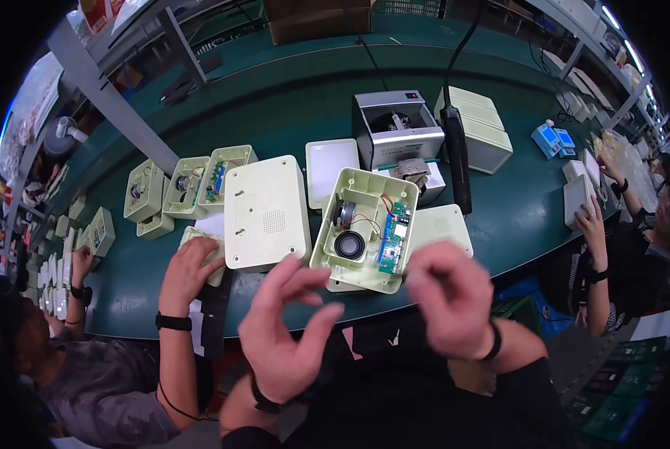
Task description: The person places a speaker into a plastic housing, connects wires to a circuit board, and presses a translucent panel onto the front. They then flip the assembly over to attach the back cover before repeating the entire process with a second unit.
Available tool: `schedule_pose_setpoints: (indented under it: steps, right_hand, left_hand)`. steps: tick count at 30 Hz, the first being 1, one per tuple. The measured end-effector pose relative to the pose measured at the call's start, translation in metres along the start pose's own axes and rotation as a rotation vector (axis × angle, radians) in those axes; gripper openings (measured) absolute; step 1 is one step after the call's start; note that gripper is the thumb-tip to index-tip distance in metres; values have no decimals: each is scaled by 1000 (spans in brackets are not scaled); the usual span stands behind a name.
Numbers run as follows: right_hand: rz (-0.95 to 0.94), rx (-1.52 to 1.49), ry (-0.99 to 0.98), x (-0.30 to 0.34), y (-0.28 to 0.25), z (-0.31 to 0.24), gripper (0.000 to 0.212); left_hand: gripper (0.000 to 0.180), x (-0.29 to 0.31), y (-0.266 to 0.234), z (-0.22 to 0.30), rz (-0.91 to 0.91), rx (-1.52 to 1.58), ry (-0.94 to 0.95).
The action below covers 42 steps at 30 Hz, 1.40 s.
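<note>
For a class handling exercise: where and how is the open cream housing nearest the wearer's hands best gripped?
Probably by its two long walls, one hand each, from the near side. The cream housing lies open side up, so palms can press outside, clear of the green board and round black part.

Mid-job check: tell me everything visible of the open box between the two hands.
The open box is pale yellow-green, plastic-looking and roughly rectangular, lying open side up, slightly turned, at the green table's near side. Inside are a round black speaker, a second round part on edge, red wires and a green circuit board. The left hand and right hand are at its lower corners; contact is unclear.
</note>
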State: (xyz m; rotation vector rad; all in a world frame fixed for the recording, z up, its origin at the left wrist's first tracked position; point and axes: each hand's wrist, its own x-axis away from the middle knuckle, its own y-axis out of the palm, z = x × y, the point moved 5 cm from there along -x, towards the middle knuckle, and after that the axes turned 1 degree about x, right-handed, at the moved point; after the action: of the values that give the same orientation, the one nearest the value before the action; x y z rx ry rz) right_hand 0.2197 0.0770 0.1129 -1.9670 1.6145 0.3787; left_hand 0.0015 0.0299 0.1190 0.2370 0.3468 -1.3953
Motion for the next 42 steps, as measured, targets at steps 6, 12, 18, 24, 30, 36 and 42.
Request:
schedule_pose_setpoints:
  steps: [6, 12, 18, 24, 30, 36, 42]
  right_hand:
    - [-88, 166, 168, -46, -3, 13, 48]
    - [-180, 272, 223, -48, 5, 30, 64]
    - [-217, 213, 211, -49, -4, 41, 61]
    - [-151, 326, 40, -54, -11, 31, 32]
    - [-404, 350, -180, -96, -16, 29, 15]
    - [-705, 483, -155, -101, 0, 34, 16]
    - [-637, 500, -108, -100, 2, 36, 19]
  left_hand:
    - [53, -74, 38, 0, -300, -743, 447]
    - [41, -85, 45, -22, -348, -777, 374]
    - [25, -89, 40, -24, -387, -723, 442]
    - [18, -87, 42, -26, -383, -743, 450]
    - [14, -86, 45, -26, -383, -760, 452]
    - [12, -86, 44, -24, -376, -746, 427]
    - [11, -87, 45, -24, -396, -708, 390]
